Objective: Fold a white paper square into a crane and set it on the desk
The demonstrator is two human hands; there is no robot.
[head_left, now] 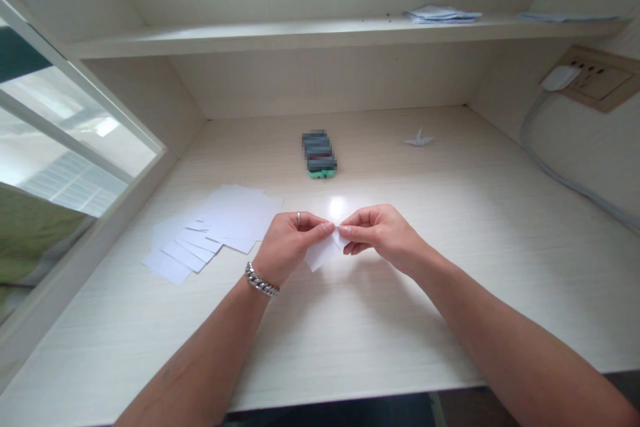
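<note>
A small folded piece of white paper (321, 254) is held between my two hands, just above the desk. My left hand (291, 240) pinches its upper edge between thumb and fingers; a ring and a chain bracelet show on that side. At the paper's right end, my right hand (383, 232) grips with thumb and forefinger, and its other fingers curl beneath. Both sets of fingertips almost meet at the top. The fingers hide part of the folds. Left of my left hand lie several loose white paper sheets (235, 210), fanned out and overlapping.
Behind my hands lies a phone (320, 155) with a blurred face and a green edge. A folded paper crane (419, 139) sits at the back right. Above runs a shelf (280, 39) carrying a paper stack (443, 14). A plugged-in cable (555, 180) hangs along the right wall.
</note>
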